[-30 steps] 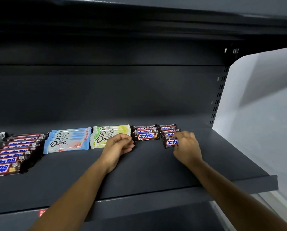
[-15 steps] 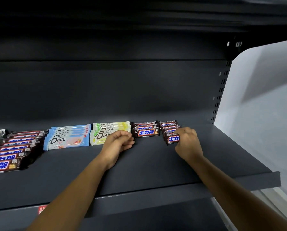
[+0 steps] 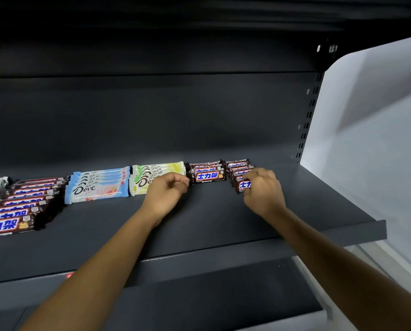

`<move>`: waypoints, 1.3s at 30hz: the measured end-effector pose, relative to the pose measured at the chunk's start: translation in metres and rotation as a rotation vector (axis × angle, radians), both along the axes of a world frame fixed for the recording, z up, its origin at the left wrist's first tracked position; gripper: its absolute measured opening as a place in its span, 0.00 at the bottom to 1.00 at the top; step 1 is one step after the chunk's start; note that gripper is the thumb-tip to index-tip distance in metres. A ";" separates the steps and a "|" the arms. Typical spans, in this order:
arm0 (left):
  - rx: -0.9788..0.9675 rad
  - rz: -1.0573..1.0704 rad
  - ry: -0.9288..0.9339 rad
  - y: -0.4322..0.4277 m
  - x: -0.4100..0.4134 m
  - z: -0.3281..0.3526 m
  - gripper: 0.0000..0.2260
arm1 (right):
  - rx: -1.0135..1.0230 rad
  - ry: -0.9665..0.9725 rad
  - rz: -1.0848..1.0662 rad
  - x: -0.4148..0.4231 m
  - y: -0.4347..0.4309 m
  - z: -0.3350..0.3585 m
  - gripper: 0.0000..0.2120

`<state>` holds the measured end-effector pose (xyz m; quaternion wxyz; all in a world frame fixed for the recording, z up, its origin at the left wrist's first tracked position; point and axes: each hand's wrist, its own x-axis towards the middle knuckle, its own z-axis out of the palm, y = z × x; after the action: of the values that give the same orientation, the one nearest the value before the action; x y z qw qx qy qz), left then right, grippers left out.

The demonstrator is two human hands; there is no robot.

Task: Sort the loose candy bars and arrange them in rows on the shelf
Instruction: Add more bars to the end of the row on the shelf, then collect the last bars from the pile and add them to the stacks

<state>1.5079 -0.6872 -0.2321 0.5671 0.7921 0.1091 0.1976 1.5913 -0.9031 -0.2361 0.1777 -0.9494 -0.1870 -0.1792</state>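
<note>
right hand (image 3: 263, 189): pinches front snickers bar (image 3: 243, 185), rightmost row on shelf (image 3: 211, 223)
left hand (image 3: 168, 191): curled, at its 9 o'clock, over green dove bars (image 3: 142, 182); hold unclear

On the shelf (image 3: 223, 223), 2 Dove rows (image 3: 118, 185) lie left of 2 short-bar rows (image 3: 209, 175).

Probably a shop: a dark metal display shelf (image 3: 223, 223) holds branded candy bars (image 3: 99, 189) in rows.

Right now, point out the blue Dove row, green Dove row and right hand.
blue Dove row (image 3: 97, 191), head view, front wrapper.
green Dove row (image 3: 157, 168), head view, rear wrapper.
right hand (image 3: 265, 191), head view, its back.
</note>
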 end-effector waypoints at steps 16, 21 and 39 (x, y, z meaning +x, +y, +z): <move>0.990 0.107 0.108 -0.037 -0.134 0.012 0.14 | -0.084 -0.079 0.156 -0.139 0.023 0.001 0.14; 0.988 0.093 0.036 -0.053 -0.176 0.009 0.15 | -0.068 -0.099 0.190 -0.179 0.006 -0.001 0.13; 1.043 -0.167 0.051 -0.053 -0.197 -0.077 0.13 | -0.110 0.080 0.245 -0.200 -0.035 -0.083 0.12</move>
<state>1.3109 -0.7407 -0.3086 0.1086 0.9796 -0.0536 0.1603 1.3917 -0.9382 -0.3192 0.1536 -0.9341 -0.3037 -0.1074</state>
